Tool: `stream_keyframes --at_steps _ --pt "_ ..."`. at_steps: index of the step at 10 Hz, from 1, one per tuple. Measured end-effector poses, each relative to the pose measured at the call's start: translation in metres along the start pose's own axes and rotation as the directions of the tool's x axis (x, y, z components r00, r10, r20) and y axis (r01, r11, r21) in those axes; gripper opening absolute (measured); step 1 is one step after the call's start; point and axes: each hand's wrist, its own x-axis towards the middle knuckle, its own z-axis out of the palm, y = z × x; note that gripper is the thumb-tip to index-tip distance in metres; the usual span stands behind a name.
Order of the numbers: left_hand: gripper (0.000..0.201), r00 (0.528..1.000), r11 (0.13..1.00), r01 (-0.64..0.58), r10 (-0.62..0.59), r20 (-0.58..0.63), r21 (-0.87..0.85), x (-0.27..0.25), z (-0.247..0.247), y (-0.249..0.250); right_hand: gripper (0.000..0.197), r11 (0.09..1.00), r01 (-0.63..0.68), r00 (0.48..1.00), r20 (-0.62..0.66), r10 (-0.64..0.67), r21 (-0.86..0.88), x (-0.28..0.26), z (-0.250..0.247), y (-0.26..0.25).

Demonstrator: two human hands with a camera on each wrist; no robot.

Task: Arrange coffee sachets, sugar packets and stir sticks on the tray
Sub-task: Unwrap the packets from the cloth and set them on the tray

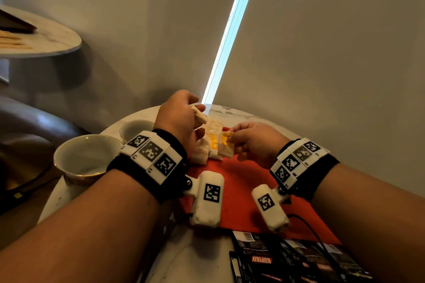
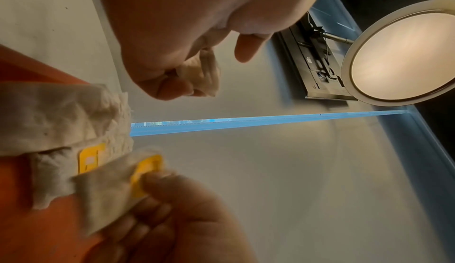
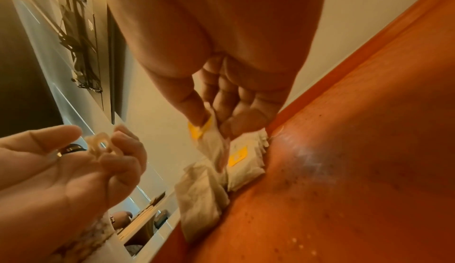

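Note:
A red tray lies on a round marble table. Several white packets with yellow labels are heaped at its far edge. My right hand pinches the yellow-tagged end of one white packet, which is lifted just above the heap; in the right wrist view the thumb and fingers nip that tag. My left hand hovers over the heap and grips a crumpled white packet, also seen in the right wrist view as a crumpled white packet. Black Kopiko coffee sachets lie near me.
Two white cups stand at the table's left side, close to my left wrist. A second round table at the far left carries wooden sticks and a dark tray. A wall stands just behind the table.

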Motion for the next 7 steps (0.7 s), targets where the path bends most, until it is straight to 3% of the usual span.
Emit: stream_keyframes --at_steps 1,2,3,5,6,7 --pt "0.022 0.999 0.999 -0.035 0.035 0.000 0.018 0.000 0.000 -0.001 0.008 0.984 -0.134 0.982 0.114 0.148 -0.121 0.000 0.005 0.002" --pt "0.019 1.000 0.999 -0.024 0.024 -0.018 -0.024 0.002 0.000 -0.003 0.010 0.968 -0.183 0.972 0.115 0.205 -0.173 0.006 0.009 0.005" --pt "0.023 0.999 0.997 -0.050 0.050 0.003 0.052 0.000 0.001 -0.002 0.008 0.957 -0.154 0.986 0.026 0.165 -0.246 0.016 0.010 0.008" --pt "0.022 0.997 0.996 -0.075 0.076 -0.016 0.055 0.006 0.001 -0.006 0.011 0.964 -0.185 0.983 -0.031 0.183 -0.193 0.024 0.012 0.010" --pt "0.029 0.992 0.991 -0.120 0.122 -0.037 0.059 0.009 0.001 -0.011 0.011 0.967 -0.199 0.980 -0.033 0.196 -0.162 0.024 0.013 0.009" --pt "0.022 0.988 0.985 -0.143 0.147 -0.040 0.096 0.010 0.002 -0.011 0.011 0.970 -0.202 0.979 -0.022 0.201 -0.135 0.024 0.014 0.010"
